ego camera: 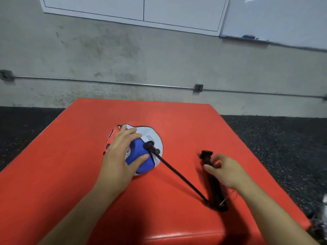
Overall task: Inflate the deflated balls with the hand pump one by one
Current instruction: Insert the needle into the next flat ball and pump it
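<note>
Ball (pixel 141 152), limp and crumpled, lies at about ten o'clock on the red pad (pixel 177 121); the left hand (pixel 120 156) cups it, steadying the valve against the hose (pixel 177 175). At four o'clock, the right hand (pixel 224 172) curls loosely around the pump (pixel 215 188) (contact blurred), seemingly to raise it.

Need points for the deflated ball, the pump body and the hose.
deflated ball (pixel 152 137): head view, on its white panel beyond the left hand.
pump body (pixel 215 188): head view, mid-barrel, below the right hand.
hose (pixel 178 174): head view, midway along its length.
</note>
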### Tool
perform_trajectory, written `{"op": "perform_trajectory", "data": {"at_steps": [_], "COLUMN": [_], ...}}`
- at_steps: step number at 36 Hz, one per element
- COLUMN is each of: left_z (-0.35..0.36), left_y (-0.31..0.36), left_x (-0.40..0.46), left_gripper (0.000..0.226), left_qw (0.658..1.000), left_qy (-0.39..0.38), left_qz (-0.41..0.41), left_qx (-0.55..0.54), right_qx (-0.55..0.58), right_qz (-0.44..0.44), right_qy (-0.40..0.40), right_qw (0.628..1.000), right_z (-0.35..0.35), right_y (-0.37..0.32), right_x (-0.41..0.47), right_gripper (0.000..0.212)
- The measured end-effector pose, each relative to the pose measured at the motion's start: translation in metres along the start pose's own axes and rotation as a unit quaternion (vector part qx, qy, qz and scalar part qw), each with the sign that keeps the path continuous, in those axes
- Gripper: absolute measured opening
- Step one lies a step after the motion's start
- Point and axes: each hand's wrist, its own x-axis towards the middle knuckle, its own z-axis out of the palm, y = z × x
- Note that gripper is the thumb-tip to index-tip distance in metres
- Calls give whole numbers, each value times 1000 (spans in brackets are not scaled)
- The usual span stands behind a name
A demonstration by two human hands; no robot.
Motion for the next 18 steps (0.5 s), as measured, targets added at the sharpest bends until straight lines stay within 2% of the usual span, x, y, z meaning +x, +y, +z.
{"op": "perform_trajectory", "data": {"at_steps": [5,10,14,18], "left_z": [11,13,6,-3], "left_y": [-3,-1,-1,-1], "left_x": [0,-3,-3,-6], "left_gripper": [64,75,81,85], "left_qw": [999,995,994,993], "left_qy": [-47,-82,-90,-92], "left_qz": [6,18,11,8], "left_qx": [17,50,66,70], "right_qx": [19,91,192,242], "right_qz": [50,39,-11,-69], "right_qy": [-54,-58,-13,80], "right_qw": [997,993,981,964], "right_z": [0,1,-8,-19], "right_y": [14,20,13,7], "right_x": [2,7,-3,-19], "right_gripper": [39,43,23,18]}}
